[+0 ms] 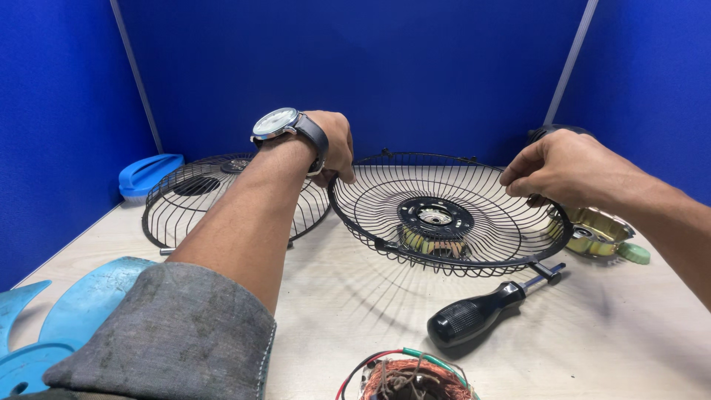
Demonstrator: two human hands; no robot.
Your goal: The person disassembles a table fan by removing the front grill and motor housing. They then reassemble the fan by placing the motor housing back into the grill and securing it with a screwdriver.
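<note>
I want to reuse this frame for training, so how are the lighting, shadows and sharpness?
Head view: even, bright light from above; the wire fan guard held by the left hand and right hand casts a fine striped shadow on the table. No strong glare, only a glint on the wristwatch. The sleeve at the bottom edge is slightly soft; wide-angle bending shows at the edges.

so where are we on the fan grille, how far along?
Done: the motor sits under the rear grille's hub. In hand: left hand and right hand grip that grille at opposite rim edges. Left: the second grille lies apart at the left, the blue blade is loose at the near left, and the screwdriver lies unused in front.
</note>
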